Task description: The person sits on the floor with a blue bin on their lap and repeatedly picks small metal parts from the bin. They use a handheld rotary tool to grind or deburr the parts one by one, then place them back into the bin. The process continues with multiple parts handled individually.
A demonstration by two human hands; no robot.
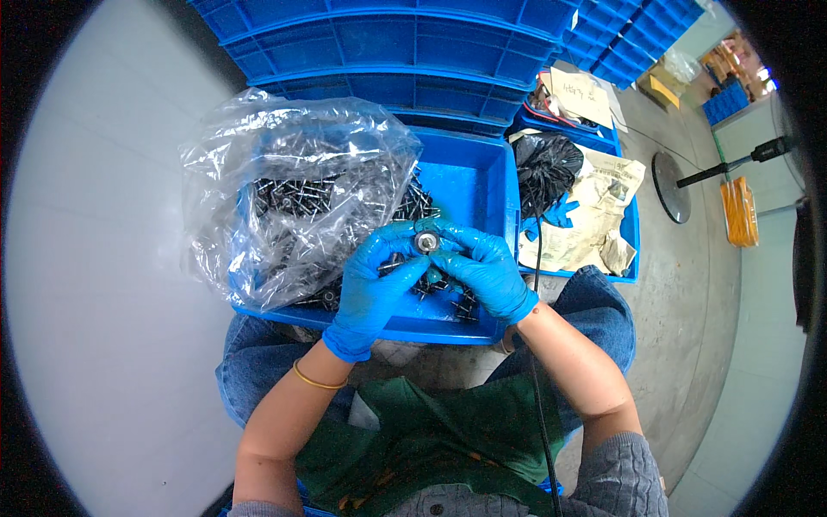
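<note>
Both my hands wear blue gloves, darkened with wet stains at the fingertips. Between them is a small round metal part [426, 242] with a pale ring-shaped end facing up. My left hand [379, 267] pinches it from the left, and my right hand [482, 265] grips its right side. Below them, a blue plastic bin [469, 164] holds many small dark metal pins with heads [297, 196]. A clear plastic bag [233, 164] covers much of the bin's left side, with pins showing through it. More loose pins lie under my hands, partly hidden by them.
Stacked blue crates [370, 47] rise behind the bin. At right, another blue crate [631, 263] holds brown paper [594, 202], a black plastic bag [547, 168] and a blue glove [562, 212]. A black cord [536, 362] hangs by my right arm. A pale wall stands at left.
</note>
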